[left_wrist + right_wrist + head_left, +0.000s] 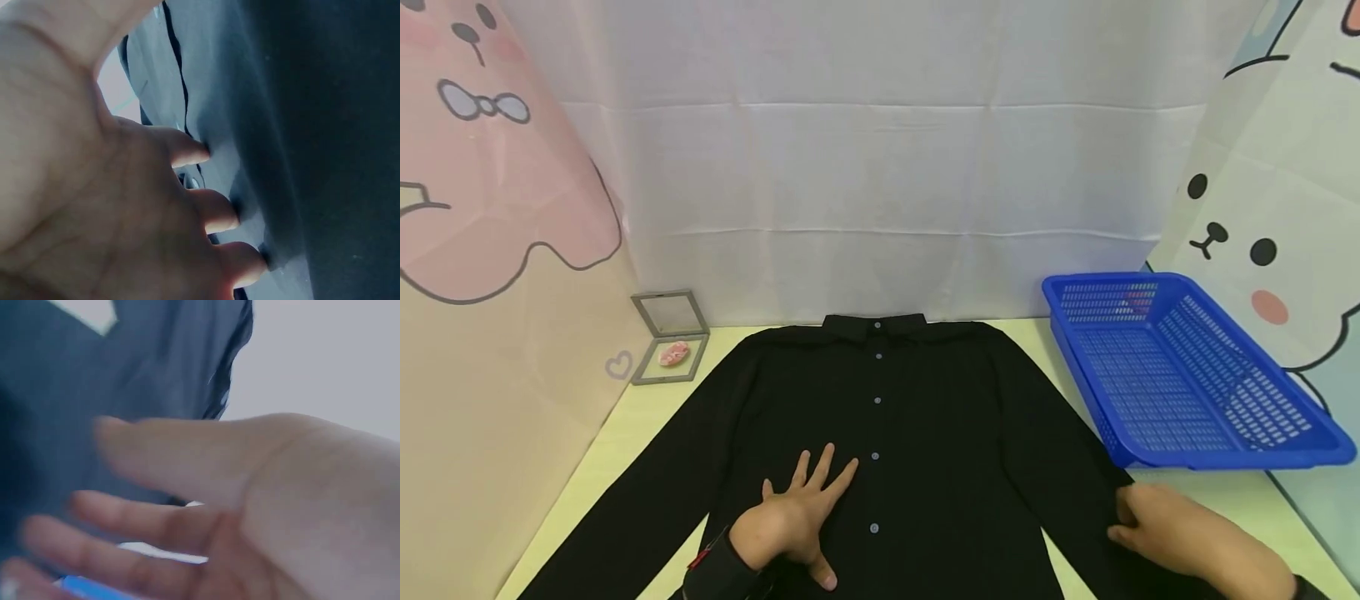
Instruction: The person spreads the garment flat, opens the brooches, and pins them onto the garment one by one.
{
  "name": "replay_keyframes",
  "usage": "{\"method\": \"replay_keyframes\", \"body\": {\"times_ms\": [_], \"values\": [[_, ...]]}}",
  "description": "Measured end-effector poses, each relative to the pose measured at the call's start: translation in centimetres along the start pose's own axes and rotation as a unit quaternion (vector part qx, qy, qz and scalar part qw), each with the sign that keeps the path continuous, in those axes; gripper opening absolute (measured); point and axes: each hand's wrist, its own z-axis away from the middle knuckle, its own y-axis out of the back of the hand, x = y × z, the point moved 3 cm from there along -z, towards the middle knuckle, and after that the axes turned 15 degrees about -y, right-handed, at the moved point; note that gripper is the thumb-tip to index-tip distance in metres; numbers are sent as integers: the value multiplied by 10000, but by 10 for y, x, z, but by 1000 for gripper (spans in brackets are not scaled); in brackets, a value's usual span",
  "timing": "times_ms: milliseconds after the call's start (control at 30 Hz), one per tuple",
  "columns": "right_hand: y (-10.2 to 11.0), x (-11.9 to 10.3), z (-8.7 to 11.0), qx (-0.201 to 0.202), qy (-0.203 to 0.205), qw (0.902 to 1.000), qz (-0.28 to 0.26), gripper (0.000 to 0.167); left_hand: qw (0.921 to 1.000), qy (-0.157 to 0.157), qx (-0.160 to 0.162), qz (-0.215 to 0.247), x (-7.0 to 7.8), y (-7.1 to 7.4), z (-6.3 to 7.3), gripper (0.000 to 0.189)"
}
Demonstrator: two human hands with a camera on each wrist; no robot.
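A black button-up shirt lies spread front side up, its collar at the far edge and its sleeves angled out to both sides. With fingers spread, my left hand rests flat on the shirt's front, left of the button row; in the left wrist view its fingertips press the dark cloth. My right hand is over the sleeve on the right. The right wrist view shows its thumb and loosely extended fingers apart, with nothing between them, close to the cloth.
A blue plastic basket stands at the right, close beside the right sleeve. At the back left sits an open grey-framed case with a small pink-and-white item inside. A white curtain closes off the back of the pale yellow table.
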Motion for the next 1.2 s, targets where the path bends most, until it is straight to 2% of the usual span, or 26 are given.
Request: {"method": "replay_keyframes", "body": {"times_ms": [100, 233, 300, 333, 467, 567, 667, 767, 833, 933, 1067, 1133, 1200], "values": [[11, -46, -2, 391, 618, 9973, -99, 17, 9997, -129, 94, 162, -7, 2, 5, 154], [25, -105, -13, 471, 1349, 9897, -41, 18, 9961, -121, 713, 514, -21, 13, 13, 149], [35, -129, -25, 485, 1586, 9861, 29, 25, 9928, 25, 1027, 623, -30, 18, 17, 149], [38, -140, -34, 490, 1635, 9853, 69, 28, 9918, 137, 1087, 656, -34, 20, 19, 149], [46, -177, -80, 308, 1388, 9894, 292, 47, 9921, 558, 799, 790, -52, 19, 22, 153], [45, -201, -117, 194, 1164, 9921, 421, 61, 9929, 639, 535, 845, -61, 17, 22, 154], [48, -219, -147, 626, 1122, 9912, 310, 69, 9934, 566, 501, 862, -66, 17, 20, 156], [54, -234, -170, 1298, 1301, 9829, 93, 72, 9938, 525, 490, 852, -68, 17, 20, 157], [57, -244, -183, 1451, 1435, 9790, 30, 73, 9942, 504, 486, 821, -68, 17, 20, 157], [55, -256, -200, 1021, 1503, 9831, 220, 74, 9958, 286, 445, 749, -65, 16, 18, 152], [46, -268, -213, 332, 1220, 9908, 486, 77, 9968, -219, 261, 719, -53, 12, 17, 139], [42, -272, -217, 234, 1035, 9929, 545, 80, 9967, -377, 136, 712, -44, 9, 18, 137], [41, -275, -219, 196, 942, 9931, 663, 82, 9973, -399, -15, 619, -38, 5, 17, 140]]}}
